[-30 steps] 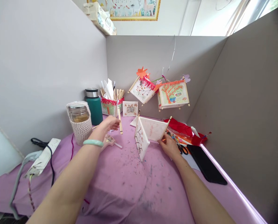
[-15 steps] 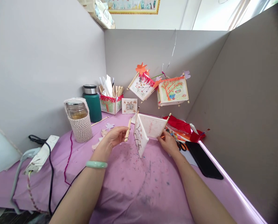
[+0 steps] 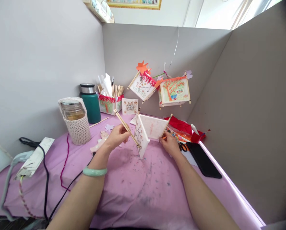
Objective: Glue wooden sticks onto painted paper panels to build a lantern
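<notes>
My left hand, with a green bangle on its wrist, pinches a thin wooden stick that slants down to the right until its lower end meets the front painted paper panel of a half-built lantern. The lantern stands on the pink cloth as two white panels joined at an angle, with stick posts at the corners. My right hand grips the lantern's right lower corner, fingers closed on the post there.
A crochet-covered jar, a green flask and a box of sticks stand at the back left. Two finished lanterns hang from a wire. Scissors, red paper and a black phone lie right. A glue gun cable trails left.
My left hand brought the stick from near the stick box over to the lantern and tilted it against the front panel. The right hand stayed on the lantern's corner.
</notes>
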A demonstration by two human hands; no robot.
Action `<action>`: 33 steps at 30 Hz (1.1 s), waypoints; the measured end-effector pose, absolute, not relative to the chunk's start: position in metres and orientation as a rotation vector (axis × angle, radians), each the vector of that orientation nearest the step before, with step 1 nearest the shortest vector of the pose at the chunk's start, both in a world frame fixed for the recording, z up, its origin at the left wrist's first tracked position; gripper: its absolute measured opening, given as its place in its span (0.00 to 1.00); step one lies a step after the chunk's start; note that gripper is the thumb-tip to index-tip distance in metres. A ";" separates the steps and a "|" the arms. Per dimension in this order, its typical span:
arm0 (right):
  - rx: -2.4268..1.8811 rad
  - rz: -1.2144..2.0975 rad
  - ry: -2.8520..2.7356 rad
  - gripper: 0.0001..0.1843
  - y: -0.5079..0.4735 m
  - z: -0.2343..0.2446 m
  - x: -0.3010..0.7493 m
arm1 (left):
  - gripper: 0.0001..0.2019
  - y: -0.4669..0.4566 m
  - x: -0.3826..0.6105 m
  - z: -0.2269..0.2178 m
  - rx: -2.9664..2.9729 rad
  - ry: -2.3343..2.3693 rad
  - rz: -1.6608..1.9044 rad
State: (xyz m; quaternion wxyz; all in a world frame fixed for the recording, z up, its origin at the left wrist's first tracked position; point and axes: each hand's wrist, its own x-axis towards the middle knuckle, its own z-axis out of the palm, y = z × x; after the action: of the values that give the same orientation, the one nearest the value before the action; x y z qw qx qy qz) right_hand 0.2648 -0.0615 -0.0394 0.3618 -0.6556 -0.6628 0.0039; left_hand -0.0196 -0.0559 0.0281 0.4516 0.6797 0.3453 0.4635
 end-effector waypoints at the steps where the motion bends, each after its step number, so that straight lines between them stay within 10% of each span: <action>1: -1.688 -0.003 -1.698 0.12 -0.062 -0.039 0.265 | 0.05 -0.058 -0.021 0.030 1.676 0.824 1.184; 19: -0.809 0.152 -1.885 0.10 -0.157 0.034 0.204 | 0.06 -0.139 -0.001 0.040 2.193 0.625 0.973; 33: -1.145 0.155 -1.904 0.09 -0.144 0.010 0.202 | 0.12 -0.124 0.003 0.046 2.297 0.798 1.338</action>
State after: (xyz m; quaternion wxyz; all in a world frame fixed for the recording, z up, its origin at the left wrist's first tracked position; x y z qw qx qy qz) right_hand 0.2019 -0.1436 0.0101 0.4413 -0.4612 -0.7672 0.0623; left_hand 0.0026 -0.1242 0.0457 0.1821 0.8138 0.2826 0.4741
